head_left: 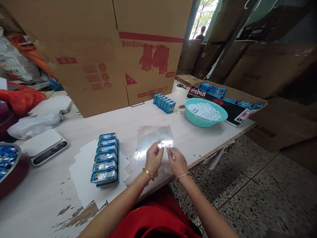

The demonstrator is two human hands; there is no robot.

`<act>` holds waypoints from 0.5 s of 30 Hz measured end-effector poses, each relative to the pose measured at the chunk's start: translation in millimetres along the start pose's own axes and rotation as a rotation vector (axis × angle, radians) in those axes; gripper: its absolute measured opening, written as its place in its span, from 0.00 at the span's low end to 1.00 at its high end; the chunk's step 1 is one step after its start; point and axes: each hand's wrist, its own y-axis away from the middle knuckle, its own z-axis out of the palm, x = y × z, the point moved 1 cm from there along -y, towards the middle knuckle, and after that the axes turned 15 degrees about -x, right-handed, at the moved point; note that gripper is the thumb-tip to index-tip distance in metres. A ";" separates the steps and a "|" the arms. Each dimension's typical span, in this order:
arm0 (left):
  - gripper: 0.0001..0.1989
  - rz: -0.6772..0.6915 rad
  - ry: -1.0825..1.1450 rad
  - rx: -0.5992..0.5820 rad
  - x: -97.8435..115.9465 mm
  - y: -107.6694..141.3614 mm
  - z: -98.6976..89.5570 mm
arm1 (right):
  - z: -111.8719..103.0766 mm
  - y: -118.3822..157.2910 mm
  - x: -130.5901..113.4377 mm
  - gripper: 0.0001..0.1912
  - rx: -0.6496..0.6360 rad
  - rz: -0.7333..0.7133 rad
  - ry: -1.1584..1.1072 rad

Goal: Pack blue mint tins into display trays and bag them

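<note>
A clear plastic film sheet (146, 138) lies over the near edge of the white table, shiny with reflected light. My left hand (154, 158) pinches the film near its middle, thumb against fingers. Just to its right, my right hand (177, 162) grips the same film between thumb and fingertips; the two hands are close but apart. Left of them, a row of several blue boxes with clear windows (105, 158) stands on white paper. Farther back, a shorter-looking row of blue packs (164, 103) stands by the large carton.
A turquoise basin (201, 121) of small white pieces sits right, before an open display carton (228, 109) of blue packs. A tall cardboard carton (99, 66) rises behind. At left are a white scale (46, 145) and a dark red bowl (17, 178). Scissors (182, 86) lie far back.
</note>
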 end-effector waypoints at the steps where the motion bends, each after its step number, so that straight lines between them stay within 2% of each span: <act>1: 0.11 0.037 0.008 -0.011 8.4 -2.8 -0.8 | -15.7 -3.8 -2.8 0.18 0.076 -0.017 0.013; 5: 0.14 0.167 0.196 -0.035 45.3 -22.3 -6.7 | -91.1 -8.9 -37.5 0.18 0.408 -0.137 0.180; 7: 0.12 0.167 0.310 -0.059 52.5 -31.8 -10.4 | -109.5 -8.2 -57.9 0.19 0.443 -0.180 0.320; 8: 0.11 0.121 0.338 -0.059 49.9 -34.3 -12.5 | -108.9 -8.9 -64.7 0.20 0.400 -0.191 0.393; 10: 0.11 -0.056 0.274 -0.030 31.8 -31.5 -17.6 | -88.6 -13.4 -67.5 0.21 0.216 -0.177 0.519; 13: 0.11 -0.305 0.049 0.059 -12.4 -4.1 -29.0 | -31.7 -22.6 -49.9 0.20 -0.146 -0.074 0.597; 15: 0.08 -0.310 -0.080 0.121 -36.1 24.3 -38.5 | 4.0 -25.7 -36.5 0.19 -0.341 -0.012 0.575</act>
